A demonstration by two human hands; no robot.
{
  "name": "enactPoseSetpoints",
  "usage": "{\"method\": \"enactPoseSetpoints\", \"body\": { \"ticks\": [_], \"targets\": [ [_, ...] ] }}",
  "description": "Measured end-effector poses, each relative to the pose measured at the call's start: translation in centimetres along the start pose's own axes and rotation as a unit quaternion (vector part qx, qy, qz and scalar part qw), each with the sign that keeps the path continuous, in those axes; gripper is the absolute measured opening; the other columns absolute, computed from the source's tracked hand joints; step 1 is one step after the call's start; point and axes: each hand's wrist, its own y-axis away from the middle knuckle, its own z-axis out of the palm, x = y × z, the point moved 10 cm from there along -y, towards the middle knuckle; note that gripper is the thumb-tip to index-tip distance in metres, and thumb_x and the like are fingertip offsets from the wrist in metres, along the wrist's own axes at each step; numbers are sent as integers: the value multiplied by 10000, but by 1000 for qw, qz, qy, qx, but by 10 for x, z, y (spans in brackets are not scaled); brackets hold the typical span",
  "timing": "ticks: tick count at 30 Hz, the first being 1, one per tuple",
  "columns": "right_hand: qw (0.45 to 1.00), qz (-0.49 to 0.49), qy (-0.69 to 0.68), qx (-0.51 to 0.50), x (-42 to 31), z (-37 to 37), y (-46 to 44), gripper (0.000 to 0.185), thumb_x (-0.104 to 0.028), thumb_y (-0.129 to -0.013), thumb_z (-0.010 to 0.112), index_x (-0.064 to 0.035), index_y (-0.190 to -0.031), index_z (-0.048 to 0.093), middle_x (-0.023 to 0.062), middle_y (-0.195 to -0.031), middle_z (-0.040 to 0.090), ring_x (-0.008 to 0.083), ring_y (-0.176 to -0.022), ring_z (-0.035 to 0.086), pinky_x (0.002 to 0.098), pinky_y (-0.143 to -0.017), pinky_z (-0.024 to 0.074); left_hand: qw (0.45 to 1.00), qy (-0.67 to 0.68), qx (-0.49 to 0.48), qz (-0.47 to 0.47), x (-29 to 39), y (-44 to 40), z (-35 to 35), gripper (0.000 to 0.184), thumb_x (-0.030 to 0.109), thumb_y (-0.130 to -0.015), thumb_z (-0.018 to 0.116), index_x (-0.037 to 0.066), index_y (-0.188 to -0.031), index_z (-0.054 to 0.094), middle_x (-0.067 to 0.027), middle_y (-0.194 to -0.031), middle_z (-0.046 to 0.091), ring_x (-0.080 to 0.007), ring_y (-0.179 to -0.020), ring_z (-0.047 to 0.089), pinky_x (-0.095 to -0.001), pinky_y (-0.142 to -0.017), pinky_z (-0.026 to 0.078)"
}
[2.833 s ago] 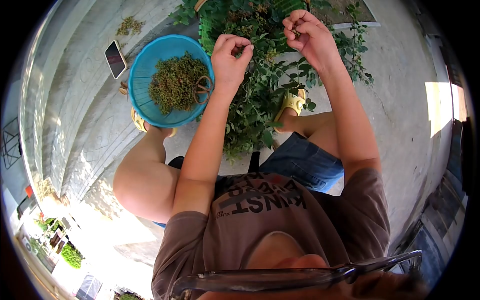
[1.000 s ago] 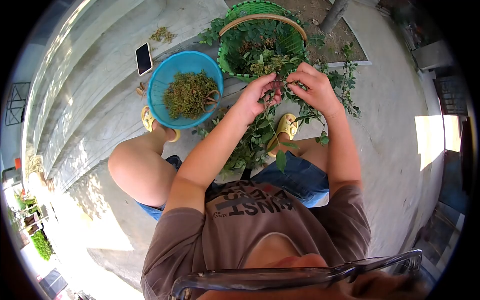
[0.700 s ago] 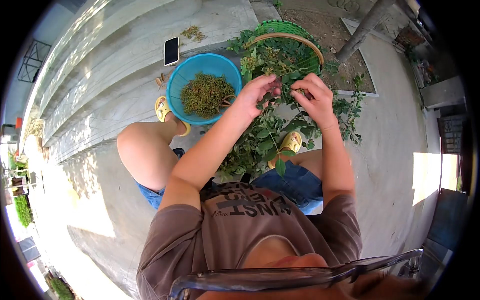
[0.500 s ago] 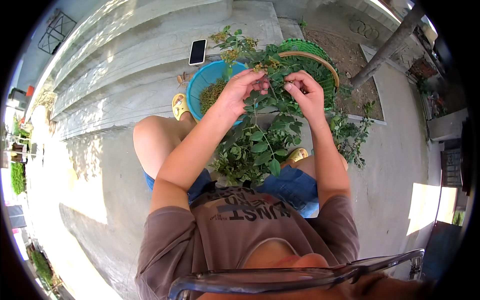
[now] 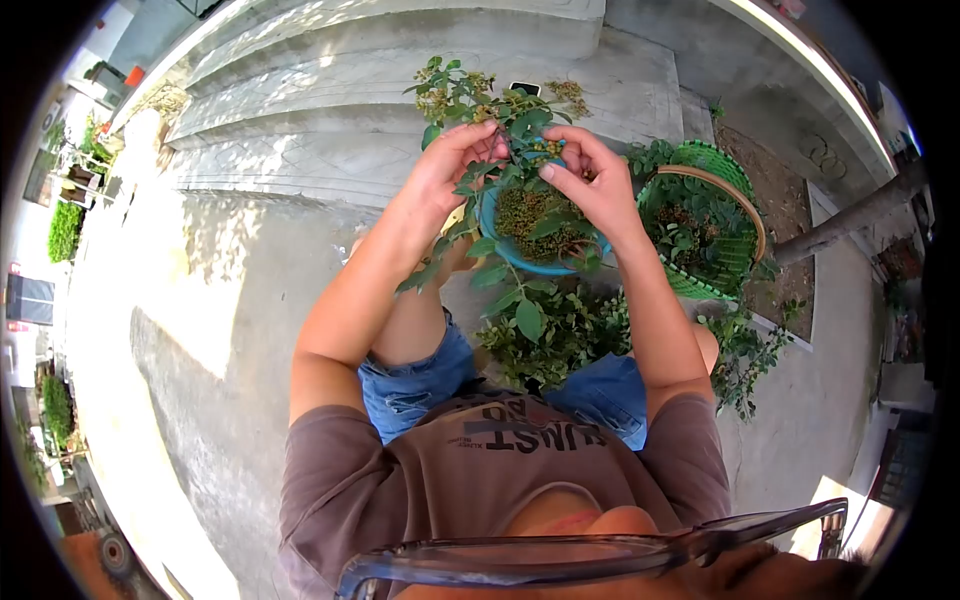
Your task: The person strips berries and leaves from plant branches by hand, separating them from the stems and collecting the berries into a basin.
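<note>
- a full-looking berry heap point(image 5: 520, 213) lies in the blue basin point(image 5: 545, 268) near the centre of the frame, so the work seems well under way.
- it does not look finished: the branch point(image 5: 472, 178) carries clusters point(image 5: 437, 103) at its upper end, and leafy stems point(image 5: 690, 232) lie in the green basket point(image 5: 735, 255) at centre right.
- the branch is held up in the upper middle of the frame, partly over the basin; its long axis slants from the clusters at upper left down toward the centre, where leaf tips hang. its cut end cannot be made out.
- the left hand point(image 5: 492, 142) pinches the branch narrowly; the right hand point(image 5: 558, 155) is half curled around berries point(image 5: 546, 149), though whether its fingertips meet is unclear.
</note>
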Motion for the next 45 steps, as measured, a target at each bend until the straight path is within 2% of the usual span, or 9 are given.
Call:
{"method": "enactPoseSetpoints", "body": {
  "ticks": [6,9,19,28,31,33,36,40,45],
  "targets": [
    [977,-91,188,38,-14,30,-24,270,-98,-705,718,-92,-959,628,24,-753,498,138,-603,448,262,-551,394,999,35,12,-2,3,-10,-39,149,159,-891,566,16,-854,589,-73,-732,624,-159,-641,602,-284,-604,508],
    [976,-76,204,26,-6,41,-31,222,-84,-697,707,-84,-905,629,37,-756,512,153,-609,471,279,-560,412,997,64,34,22,9,-6,-52,158,154,-889,566,3,-845,580,-82,-737,619,-163,-641,597,-280,-617,505],
    [987,-10,158,-26,14,67,-48,163,-62,-690,679,-51,-840,616,12,-713,471,101,-579,436,244,-532,372,996,65,49,34,24,5,-67,114,101,-875,582,-10,-849,571,-96,-749,615,-160,-662,600,-296,-612,516],
    [989,-42,141,31,35,74,-49,142,-38,-687,668,-10,-810,604,3,-691,478,85,-579,420,237,-521,356,993,43,62,91,32,9,-70,104,84,-866,591,-16,-889,581,-100,-781,626,-150,-675,599,-270,-615,511],
    [995,-23,61,72,56,69,-45,88,-20,-717,657,-2,-794,620,-25,-668,484,67,-564,413,231,-500,340,988,-9,81,133,34,11,-68,108,56,-863,581,-19,-939,593,-90,-800,638,-144,-689,600,-247,-636,486],
    [951,180,-233,92,100,78,-35,53,-20,-780,641,-6,-831,642,-45,-667,511,48,-551,435,209,-481,341,970,-67,71,223,45,19,-59,124,36,-853,591,-13,-965,617,-70,-823,652,-125,-698,593,-227,-649,459],
    [885,266,-333,189,111,84,-22,69,-43,-832,621,-20,-893,644,-35,-677,554,42,-537,464,190,-461,349,932,-176,94,303,50,27,-48,116,25,-841,607,-7,-948,637,-52,-818,657,-106,-702,583,-224,-649,454],
    [854,266,-407,185,119,90,-22,87,-70,-856,611,-27,-929,629,-12,-728,596,42,-558,493,191,-459,368,927,-165,119,314,48,24,-56,115,30,-840,608,-21,-937,643,-61,-789,657,-106,-696,575,-228,-646,452],
    [807,302,-479,169,130,101,-14,104,-1,-766,596,-40,-863,606,-30,-707,558,38,-498,385,194,-434,306,960,-55,143,234,37,19,-73,111,30,-862,567,-28,-937,626,-103,-856,655,-165,-725,627,-269,-645,515]
  ]
}}
